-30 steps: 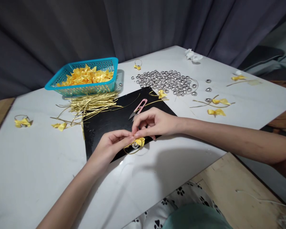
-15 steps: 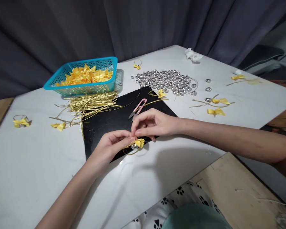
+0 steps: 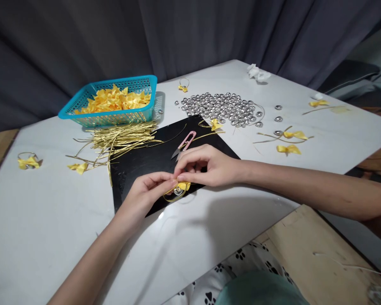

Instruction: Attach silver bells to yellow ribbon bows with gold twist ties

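Over the near edge of a black board, my left hand is closed in a pinch on a gold cord bent into a loop. A yellow ribbon bow and a silver bead hang on that cord, just below the fingertips. My right hand is closed too, thumb and forefinger pinching at the cord beside the bow, its fingertips touching those of the left. The exact spot between the fingertips is hidden. Pink thread snips lie on the board just beyond my right hand.
A blue basket of yellow bows stands at the back left, with a bundle of gold cords before it. Silver beads lie spread behind the board. Loose bows and crumpled white tissue are at the right; a looped bow piece lies far left.
My right hand has tilted slightly down and closer to the left one. The bow has risen and turned a little under the fingertips, and the cord loop has shifted up slightly.
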Demonstrator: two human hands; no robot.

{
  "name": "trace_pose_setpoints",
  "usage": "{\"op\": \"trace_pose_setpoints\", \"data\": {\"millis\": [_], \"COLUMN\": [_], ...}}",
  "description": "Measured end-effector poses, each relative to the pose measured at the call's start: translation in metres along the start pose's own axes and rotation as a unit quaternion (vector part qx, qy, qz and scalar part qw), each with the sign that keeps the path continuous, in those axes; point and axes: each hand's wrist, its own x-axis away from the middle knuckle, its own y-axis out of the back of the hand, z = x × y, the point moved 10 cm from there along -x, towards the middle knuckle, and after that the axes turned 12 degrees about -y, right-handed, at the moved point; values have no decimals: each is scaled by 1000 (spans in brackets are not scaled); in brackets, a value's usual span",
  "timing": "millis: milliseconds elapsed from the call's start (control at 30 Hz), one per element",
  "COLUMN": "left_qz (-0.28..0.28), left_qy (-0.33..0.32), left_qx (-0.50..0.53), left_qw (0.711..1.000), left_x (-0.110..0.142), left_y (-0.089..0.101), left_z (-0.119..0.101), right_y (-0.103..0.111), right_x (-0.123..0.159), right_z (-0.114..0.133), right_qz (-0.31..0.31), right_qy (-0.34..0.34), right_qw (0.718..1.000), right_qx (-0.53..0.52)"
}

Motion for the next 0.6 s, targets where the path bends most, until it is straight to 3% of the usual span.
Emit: {"op": "trace_pose_setpoints", "data": {"millis": [133, 300, 600], "left_qz": [5, -15, -24], "left_qy": [-3, -2, -36], "left_qx": [-15, -10, -42], "left_qw": [1000, 1000, 998], "left_x": [0, -1, 1], "left_y": [0, 5, -2], "left_z": [-2, 0, -11], "right_y": [0, 1, -24], "right_x": [3, 9, 10], "right_z": [12, 25, 11], "right_qz": [10, -29, 57], "right_qy": [64, 136, 54], "right_qw": [997, 983, 960], "right_qx": [40, 123, 268]}}
